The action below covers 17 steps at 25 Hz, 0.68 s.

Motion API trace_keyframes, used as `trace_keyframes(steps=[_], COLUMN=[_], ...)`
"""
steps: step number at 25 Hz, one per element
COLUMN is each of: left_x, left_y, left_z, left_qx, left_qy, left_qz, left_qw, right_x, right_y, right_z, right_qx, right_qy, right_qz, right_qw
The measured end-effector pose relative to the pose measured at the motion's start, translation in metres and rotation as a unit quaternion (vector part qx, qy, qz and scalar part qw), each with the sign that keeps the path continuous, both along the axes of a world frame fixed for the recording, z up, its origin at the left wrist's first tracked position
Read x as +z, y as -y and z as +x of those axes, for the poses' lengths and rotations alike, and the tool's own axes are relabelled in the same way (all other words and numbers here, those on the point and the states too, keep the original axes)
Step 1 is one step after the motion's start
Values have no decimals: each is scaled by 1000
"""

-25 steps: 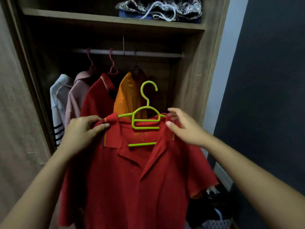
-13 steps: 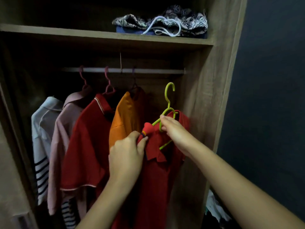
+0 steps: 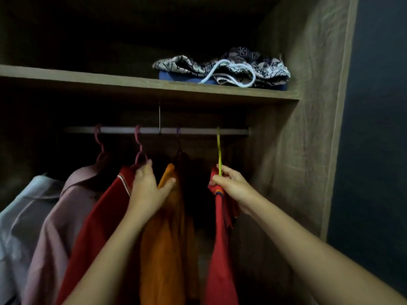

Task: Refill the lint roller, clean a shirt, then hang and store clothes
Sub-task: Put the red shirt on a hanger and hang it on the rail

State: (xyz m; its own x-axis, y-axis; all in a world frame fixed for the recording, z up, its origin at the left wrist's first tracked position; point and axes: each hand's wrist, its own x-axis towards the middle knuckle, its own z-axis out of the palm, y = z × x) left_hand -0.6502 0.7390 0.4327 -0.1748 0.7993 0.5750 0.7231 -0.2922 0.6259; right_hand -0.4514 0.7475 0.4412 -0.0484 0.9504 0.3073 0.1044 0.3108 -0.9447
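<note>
Red shirt (image 3: 220,260) on green hanger (image 3: 219,150), hooked on rail (image 3: 198,130) near its right end — right hand (image 3: 231,187) pinches the hanger to steady it, left hand (image 3: 147,190), fingers (image 3: 145,170) spread, presses orange shirt (image 3: 165,249) aside.

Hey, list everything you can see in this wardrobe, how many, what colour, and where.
brown wooden shelf: one, above the rail
patterned folded clothes pile: one, grey-white over blue, shelf's right end
grey metal rail: one, under the shelf
yellow-green plastic hanger: one, rail's right end
red polo shirt: one, on that hanger
orange shirt: one, left of it
red shirt with white trim: one, next left
pink shirt: one, next left
pale shirt: one, far left
pink hangers: two, over the pink and trimmed shirts
left hand: one, touches the trimmed red and orange shirts
right hand: one, grips the hanger's stem
</note>
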Motion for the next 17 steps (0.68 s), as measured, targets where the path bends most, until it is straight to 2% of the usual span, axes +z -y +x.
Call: trace_keyframes(steps=[1, 3, 10, 15, 17], left_x=[0, -6, -7, -6, -3], left_y=[-8, -18, -18, -18, -13], left_z=[0, 2, -3, -5, -4], left_qx=[-44, -96, -139, -136, -128], left_qy=[16, 26, 17, 3, -37], left_qz=[-40, -40, -27, -40, -59], left_qw=[998, 994, 990, 990, 989], right_x=[7, 21, 35, 11, 10], right_y=[-10, -34, -101, -118, -122], right_z=[-3, -6, -5, 7, 10], right_qx=[-7, -24, -94, -68, -62], right_qy=[7, 13, 0, 14, 40], right_qz=[6, 14, -12, -33, -41], right_qw=[1000, 1000, 996, 997, 996])
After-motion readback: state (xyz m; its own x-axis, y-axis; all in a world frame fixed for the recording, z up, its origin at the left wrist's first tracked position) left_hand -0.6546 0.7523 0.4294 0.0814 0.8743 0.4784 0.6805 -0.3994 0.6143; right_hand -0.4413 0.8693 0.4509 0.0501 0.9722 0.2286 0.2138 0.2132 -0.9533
